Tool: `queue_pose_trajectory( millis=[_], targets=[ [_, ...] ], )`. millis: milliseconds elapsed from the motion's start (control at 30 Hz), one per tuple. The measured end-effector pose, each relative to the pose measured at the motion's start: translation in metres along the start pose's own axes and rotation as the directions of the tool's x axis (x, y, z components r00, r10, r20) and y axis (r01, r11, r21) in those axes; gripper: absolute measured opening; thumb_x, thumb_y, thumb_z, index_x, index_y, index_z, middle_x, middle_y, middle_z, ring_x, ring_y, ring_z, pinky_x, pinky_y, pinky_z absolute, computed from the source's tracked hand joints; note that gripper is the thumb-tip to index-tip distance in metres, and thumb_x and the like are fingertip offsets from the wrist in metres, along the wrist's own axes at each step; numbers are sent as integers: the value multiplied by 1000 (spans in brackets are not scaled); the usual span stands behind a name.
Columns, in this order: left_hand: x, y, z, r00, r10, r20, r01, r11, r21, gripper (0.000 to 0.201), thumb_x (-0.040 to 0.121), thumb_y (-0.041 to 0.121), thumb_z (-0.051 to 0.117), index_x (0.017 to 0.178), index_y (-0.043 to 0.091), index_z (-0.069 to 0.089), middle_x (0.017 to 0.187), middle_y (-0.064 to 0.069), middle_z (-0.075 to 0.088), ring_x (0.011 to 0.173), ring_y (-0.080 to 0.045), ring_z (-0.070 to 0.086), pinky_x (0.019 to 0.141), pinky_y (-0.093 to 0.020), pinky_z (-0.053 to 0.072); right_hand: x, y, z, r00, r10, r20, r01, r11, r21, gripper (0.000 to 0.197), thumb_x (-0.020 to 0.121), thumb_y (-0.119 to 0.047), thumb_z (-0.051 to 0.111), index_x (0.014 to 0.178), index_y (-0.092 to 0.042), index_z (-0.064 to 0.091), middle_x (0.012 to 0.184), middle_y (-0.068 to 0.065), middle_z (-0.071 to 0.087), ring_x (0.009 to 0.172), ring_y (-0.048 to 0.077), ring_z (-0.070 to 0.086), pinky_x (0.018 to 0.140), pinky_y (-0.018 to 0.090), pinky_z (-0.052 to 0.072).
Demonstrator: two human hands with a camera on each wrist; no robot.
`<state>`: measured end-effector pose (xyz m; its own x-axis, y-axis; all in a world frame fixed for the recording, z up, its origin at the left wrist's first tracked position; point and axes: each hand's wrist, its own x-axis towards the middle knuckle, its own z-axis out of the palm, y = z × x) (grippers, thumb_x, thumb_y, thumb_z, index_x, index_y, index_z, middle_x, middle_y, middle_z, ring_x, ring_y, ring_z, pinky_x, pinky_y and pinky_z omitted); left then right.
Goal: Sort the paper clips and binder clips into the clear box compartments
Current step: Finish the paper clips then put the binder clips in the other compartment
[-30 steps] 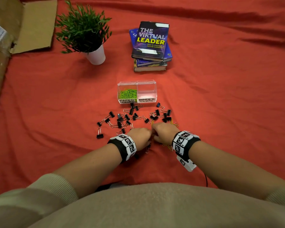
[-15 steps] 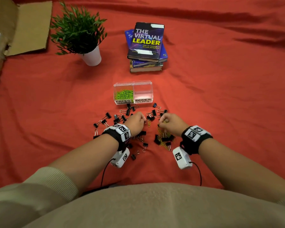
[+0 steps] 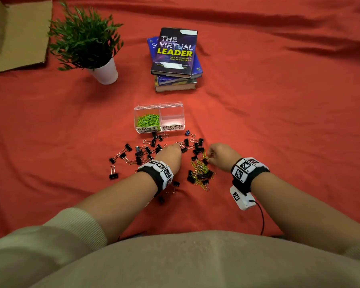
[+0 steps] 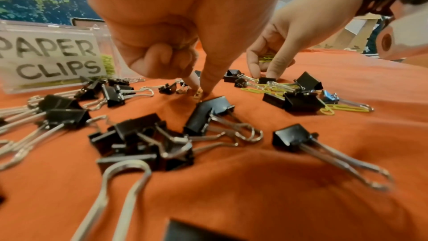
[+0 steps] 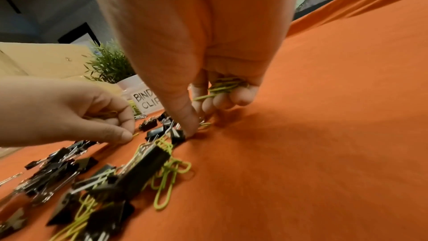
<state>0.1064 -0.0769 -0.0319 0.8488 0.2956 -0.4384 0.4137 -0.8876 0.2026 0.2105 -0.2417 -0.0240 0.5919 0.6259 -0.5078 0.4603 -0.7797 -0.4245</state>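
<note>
The clear box [image 3: 158, 104] has green paper clips [image 3: 147, 119] in its left compartment, labelled PAPER CLIPS; the right one, labelled BINDER CLIPS, looks bare. Black binder clips [image 3: 138, 153] lie scattered in front of it, mixed with a heap of yellow-green paper clips [image 3: 200, 168]. My left hand [image 3: 176, 146] pinches a small paper clip [image 4: 198, 93] on the cloth between thumb and forefinger, other fingers curled. My right hand [image 3: 210, 157] keeps several paper clips [image 5: 225, 83] under its curled fingers while thumb and forefinger press at the heap's far edge.
Everything lies on a wrinkled red cloth [image 3: 279, 125]. Behind the box stand a stack of books [image 3: 175, 59] and a potted plant [image 3: 87, 42] in a white pot. Cardboard [image 3: 23, 34] lies at the far left. A wrist-camera cable [image 3: 260, 217] trails by my right forearm.
Both hands were together at the near side of the clips. They have moved forward and apart: the left toward the box, the right to the right of the paper clip heap.
</note>
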Motion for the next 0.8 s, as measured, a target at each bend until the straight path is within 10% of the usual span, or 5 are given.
queue_pose_trajectory(
  millis=[267,400,800],
  targets=[
    [-5,-12,-14,999,-48,-6,46,978,-204,22,94,18,38,107,3,48,100,-12,58,85,-27,56,70,-37,45,-3,-7,10,996,-50,75,52,998,-33,12,85,-12,51,75,-8,50,73,9,51,63,23,50,58,39,46],
    [8,-32,-48,973,-150,-175,75,924,-375,14,94,18,36,89,7,44,77,-4,46,63,-18,43,57,-31,32,-4,-14,11,993,-89,72,79,988,135,7,85,-14,59,79,-11,56,70,-3,55,59,9,48,52,19,39],
    [49,-67,-84,955,-17,-296,20,1000,7,26,88,12,49,114,5,53,116,-13,56,111,-30,49,93,-41,43,4,-4,8,987,150,-54,-146,987,68,14,84,-19,59,87,-5,59,89,10,63,82,26,61,67,34,49]
  ],
)
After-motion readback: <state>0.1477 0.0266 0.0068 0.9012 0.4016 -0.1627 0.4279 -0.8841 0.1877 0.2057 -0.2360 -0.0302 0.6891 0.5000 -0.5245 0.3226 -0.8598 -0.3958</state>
